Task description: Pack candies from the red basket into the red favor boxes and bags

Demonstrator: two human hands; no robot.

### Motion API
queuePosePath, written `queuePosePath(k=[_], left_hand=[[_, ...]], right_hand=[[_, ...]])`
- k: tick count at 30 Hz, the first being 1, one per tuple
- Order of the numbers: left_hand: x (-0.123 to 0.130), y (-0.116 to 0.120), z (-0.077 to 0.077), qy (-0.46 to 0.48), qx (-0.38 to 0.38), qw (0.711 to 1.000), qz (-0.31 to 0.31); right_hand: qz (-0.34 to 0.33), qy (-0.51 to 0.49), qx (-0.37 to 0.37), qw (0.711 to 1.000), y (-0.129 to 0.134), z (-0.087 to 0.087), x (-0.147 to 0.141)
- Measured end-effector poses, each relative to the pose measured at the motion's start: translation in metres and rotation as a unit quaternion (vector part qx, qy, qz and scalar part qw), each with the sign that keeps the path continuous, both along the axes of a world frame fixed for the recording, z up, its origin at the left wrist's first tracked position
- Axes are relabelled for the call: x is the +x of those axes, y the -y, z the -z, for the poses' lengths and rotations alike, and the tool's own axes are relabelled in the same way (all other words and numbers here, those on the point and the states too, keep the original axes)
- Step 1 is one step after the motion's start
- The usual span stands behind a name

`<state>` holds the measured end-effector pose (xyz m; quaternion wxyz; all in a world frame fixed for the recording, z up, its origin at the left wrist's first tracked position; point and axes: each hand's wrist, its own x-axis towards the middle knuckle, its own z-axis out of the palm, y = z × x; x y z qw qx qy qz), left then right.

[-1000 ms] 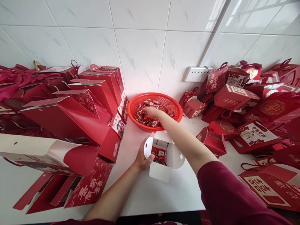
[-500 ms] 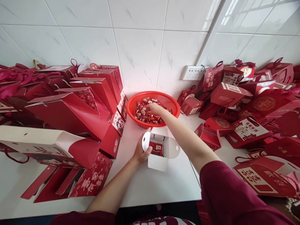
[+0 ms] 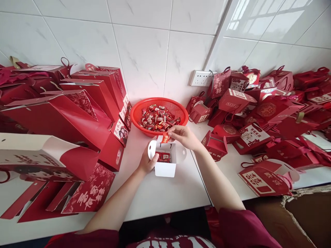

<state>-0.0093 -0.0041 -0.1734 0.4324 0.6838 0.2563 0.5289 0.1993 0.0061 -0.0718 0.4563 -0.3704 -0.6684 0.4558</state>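
My left hand (image 3: 149,159) grips the left side of an open box (image 3: 165,169), its thumb over the edge near a rounded flap. The box is white inside, and red wrapped candies (image 3: 164,157) lie in it. Just above the box's back edge, my right hand (image 3: 183,136) pinches a small red candy packet (image 3: 164,138) between thumb and fingers. Behind the box stands a red plastic basket (image 3: 136,123) holding many wrapped candies (image 3: 159,117).
Folded red gift boxes (image 3: 85,113) stand in a row at the left. Many finished red boxes (image 3: 263,110) are piled at the right, one (image 3: 266,177) near the table's front edge. A power strip (image 3: 201,78) is on the tiled wall. A cardboard carton (image 3: 307,213) sits at the lower right.
My right hand has come out of the basket toward me and now holds a candy packet above the box. The view has shifted slightly to the right.
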Motion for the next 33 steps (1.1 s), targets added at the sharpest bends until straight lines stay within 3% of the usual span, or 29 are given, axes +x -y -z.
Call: queuePosePath(k=[5,11,16,23,29,33], left_hand=[[-0.002,0.0,0.002,-0.015,0.007,1.0,-0.005],[-0.004,-0.001,0.002,-0.038,0.028,0.999,0.007],[-0.003,0.0,-0.003,-0.055,0.08,0.995,0.03],[-0.002,0.0,-0.009,-0.097,0.036,0.994,0.033],[0.002,0.007,-0.009,-0.071,0.012,0.997,0.026],[0.006,0.01,-0.009,-0.014,-0.014,1.0,-0.018]], right_hand=[[0.142,0.075,0.065,0.985,0.023,0.021,0.011],[0.264,-0.048,0.064,0.961,0.03,0.073,0.015],[0.174,-0.134,0.019,0.975,0.031,0.086,0.014],[0.072,-0.21,0.008,0.975,0.036,0.081,0.013],[0.073,-0.101,0.057,0.991,0.039,0.078,0.013],[-0.012,-0.02,0.051,0.998,0.043,0.069,0.022]])
